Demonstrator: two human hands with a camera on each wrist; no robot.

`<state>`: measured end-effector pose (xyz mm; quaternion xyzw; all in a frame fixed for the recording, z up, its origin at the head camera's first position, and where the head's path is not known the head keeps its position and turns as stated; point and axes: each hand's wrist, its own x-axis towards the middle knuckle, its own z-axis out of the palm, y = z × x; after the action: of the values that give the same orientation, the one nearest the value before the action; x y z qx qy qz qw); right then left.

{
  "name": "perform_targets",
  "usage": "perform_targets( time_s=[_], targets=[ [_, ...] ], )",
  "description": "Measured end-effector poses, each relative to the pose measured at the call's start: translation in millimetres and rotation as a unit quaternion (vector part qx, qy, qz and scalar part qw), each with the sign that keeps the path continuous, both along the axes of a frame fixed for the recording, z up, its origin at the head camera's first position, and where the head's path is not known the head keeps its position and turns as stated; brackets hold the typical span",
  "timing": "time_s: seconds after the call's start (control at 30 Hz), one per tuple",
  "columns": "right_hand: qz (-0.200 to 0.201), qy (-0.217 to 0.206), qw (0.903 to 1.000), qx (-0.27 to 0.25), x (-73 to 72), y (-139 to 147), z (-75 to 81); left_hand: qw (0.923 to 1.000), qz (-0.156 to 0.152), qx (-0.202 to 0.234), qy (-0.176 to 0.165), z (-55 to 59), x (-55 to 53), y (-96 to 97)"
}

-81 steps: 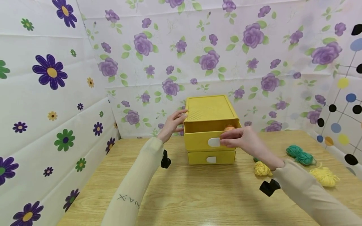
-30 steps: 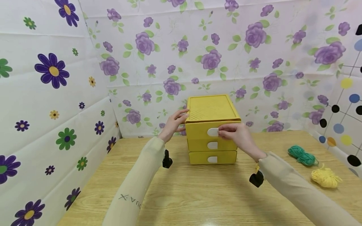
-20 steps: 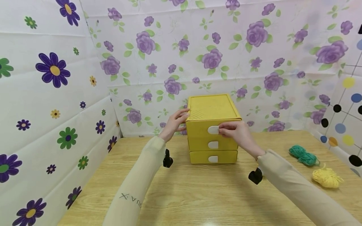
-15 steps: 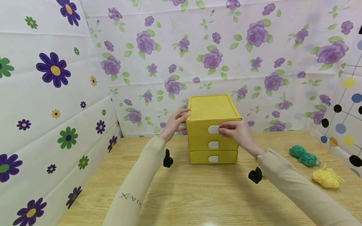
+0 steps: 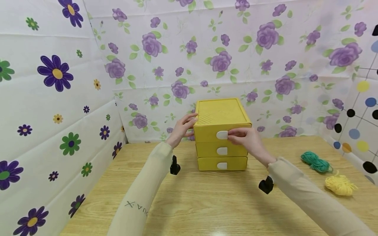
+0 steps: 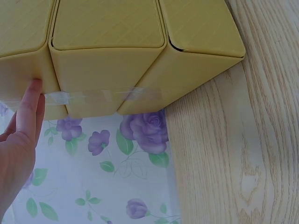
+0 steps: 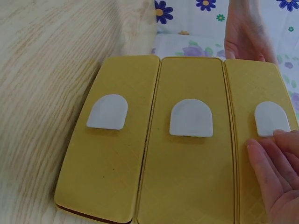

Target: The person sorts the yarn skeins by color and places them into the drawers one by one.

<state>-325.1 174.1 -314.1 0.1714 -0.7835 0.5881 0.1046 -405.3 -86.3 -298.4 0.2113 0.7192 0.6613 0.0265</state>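
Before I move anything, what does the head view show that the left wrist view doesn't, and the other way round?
Only the head view shows the right hand pinching the top drawer's white tab, plus the teal yarn skein and yellow yarn skein on the table.

Only the left wrist view shows what looks like clear tape running across the seams of the yellow drawer unit.

Both share that unit, the left hand touching it, the wood-grain table and the purple-rose backdrop.
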Motion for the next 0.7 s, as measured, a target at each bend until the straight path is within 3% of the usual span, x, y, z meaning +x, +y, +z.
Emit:
perform_targets(
  time_s=[0.5, 0.7],
  targets=[
    [-0.007, -0.024, 0.9997, 0.004, 6.4, 5.4, -30.7, 1.0, -0.002, 0.003, -0.006, 1.4, 1.3, 0.5],
    [-0.009, -0.025, 0.9996, 0.013, 6.2, 5.4, -42.3, 0.9998, -0.012, 0.004, -0.016, 12.5, 14.6, 0.6]
  ],
)
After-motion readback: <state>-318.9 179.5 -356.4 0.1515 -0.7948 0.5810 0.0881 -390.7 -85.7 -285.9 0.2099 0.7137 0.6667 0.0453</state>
